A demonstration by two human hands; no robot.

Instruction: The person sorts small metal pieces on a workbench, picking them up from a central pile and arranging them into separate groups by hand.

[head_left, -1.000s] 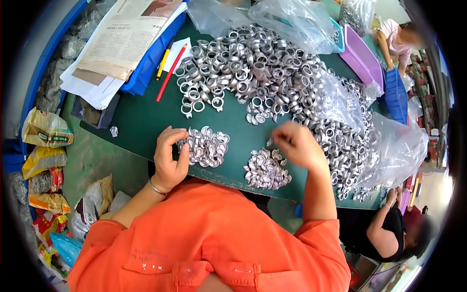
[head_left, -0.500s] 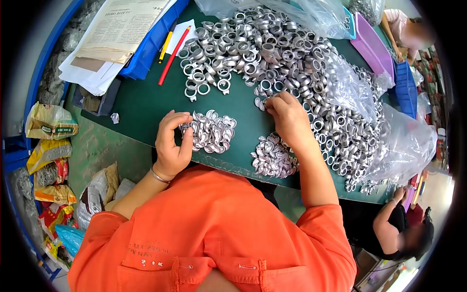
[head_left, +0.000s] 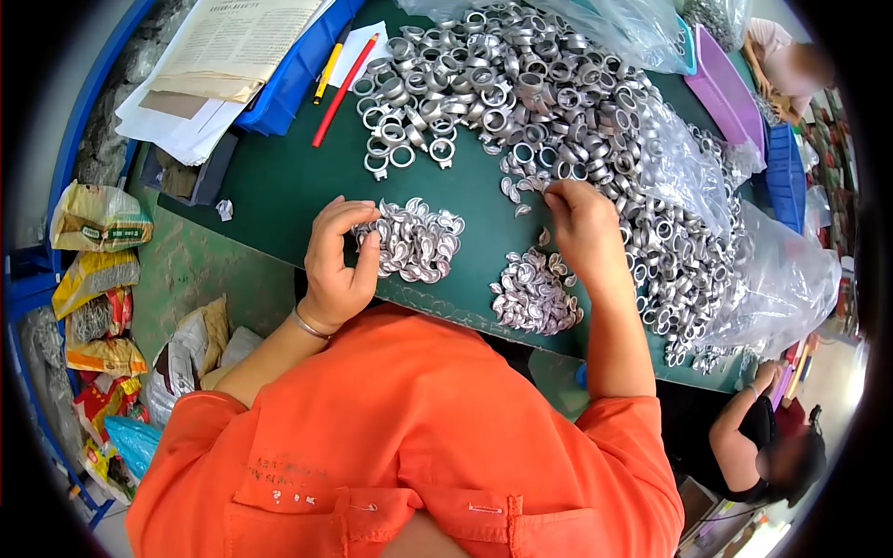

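My left hand rests at the left side of a pile of small curved metal pieces, its thumb and fingers apart and curved beside the pile. A second pile of these pieces lies near the front edge, below my right hand. My right hand is over the green table, its fingers bent together near a few loose curved pieces; what its fingertips hold, if anything, is too small to make out. Behind it spreads a large heap of metal rings.
Clear plastic bags lie over the heap's right side. A purple tray, blue bins, a red pencil and papers surround the green table. Two other people are at the right.
My right hand went from above the near pile to the loose pieces by the rings, then slightly back and right. My left hand stays beside its pile. The camera view has shifted a little.
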